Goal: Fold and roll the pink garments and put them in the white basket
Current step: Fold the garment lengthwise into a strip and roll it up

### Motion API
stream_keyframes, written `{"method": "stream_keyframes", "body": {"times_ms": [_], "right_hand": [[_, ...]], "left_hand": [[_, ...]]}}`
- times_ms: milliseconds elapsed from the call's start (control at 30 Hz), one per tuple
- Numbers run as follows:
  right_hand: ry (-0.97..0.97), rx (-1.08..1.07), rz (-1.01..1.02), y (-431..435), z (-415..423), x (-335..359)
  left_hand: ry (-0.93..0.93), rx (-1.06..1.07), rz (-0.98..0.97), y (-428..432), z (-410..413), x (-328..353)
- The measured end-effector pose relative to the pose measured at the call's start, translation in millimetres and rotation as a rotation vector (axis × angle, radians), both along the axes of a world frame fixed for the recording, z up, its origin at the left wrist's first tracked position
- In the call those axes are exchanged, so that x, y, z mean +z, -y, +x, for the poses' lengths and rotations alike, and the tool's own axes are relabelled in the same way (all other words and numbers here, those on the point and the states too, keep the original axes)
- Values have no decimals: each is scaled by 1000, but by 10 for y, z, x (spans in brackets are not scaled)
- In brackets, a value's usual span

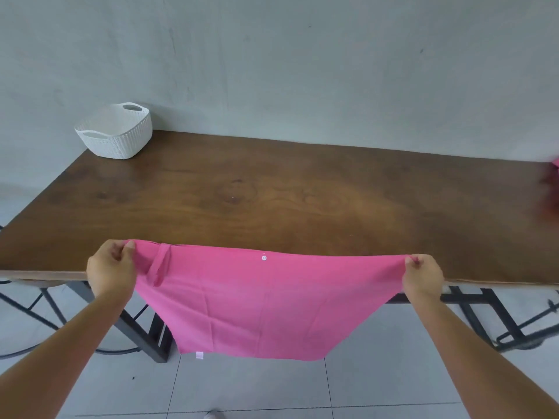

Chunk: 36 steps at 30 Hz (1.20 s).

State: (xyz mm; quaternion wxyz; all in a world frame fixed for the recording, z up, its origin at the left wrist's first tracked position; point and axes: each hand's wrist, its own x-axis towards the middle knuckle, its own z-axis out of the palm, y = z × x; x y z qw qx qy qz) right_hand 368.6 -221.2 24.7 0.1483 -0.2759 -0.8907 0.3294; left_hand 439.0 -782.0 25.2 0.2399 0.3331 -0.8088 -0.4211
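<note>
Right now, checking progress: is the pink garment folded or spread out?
Spread: the left hand and right hand stretch the pink garment flat by its top corners.

Blurred pink cloth [555, 163] at the far right edge, mostly out of frame.

Bare table [272, 189] ahead; white basket [116, 137] blocks far-left corner.

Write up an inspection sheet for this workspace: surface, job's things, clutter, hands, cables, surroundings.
Surface: brown wooden table, metal frame below.
Job's things: pink garment held spread over the near edge; white basket at far left corner; more pink cloth at right edge, blurred.
Clutter: nothing seen.
Hands: left hand and right hand each pinch a top corner.
Cables: thin dark curve under table; cannot tell.
Surroundings: grey wall, pale tiled floor.
</note>
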Motion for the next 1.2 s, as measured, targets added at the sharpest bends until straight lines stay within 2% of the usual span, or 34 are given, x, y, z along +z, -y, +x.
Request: {"method": "stream_keyframes", "body": {"times_ms": [200,333,567,900,1200], "right_hand": [[85,-61,134,104,-414,-162],[69,-50,270,184,-656,-232],[35,-20,308,223,-1138,-273],[72,-90,347,179,-1852,-329],[73,-63,382,126,-2615,-322]], "left_hand": [[202,130,-104,49,-464,-89],[262,150,-133,61,-767,-115],[261,124,-237,117,-1273,-203],[237,88,-240,59,-2126,-203],[271,91,-281,-22,-2797,-248]]}}
